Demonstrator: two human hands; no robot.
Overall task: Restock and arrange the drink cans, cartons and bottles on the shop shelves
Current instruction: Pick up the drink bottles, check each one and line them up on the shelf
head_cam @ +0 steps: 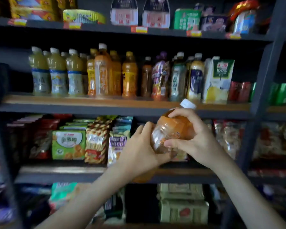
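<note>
While tilted, the orange bottle sits gripped between both hands' fingers.

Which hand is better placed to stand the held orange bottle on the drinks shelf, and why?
Probably the right hand: it grips the orange bottle by its side, clear of the base, so the base could land freely. The left hand cups the base and would block setting down.
</note>
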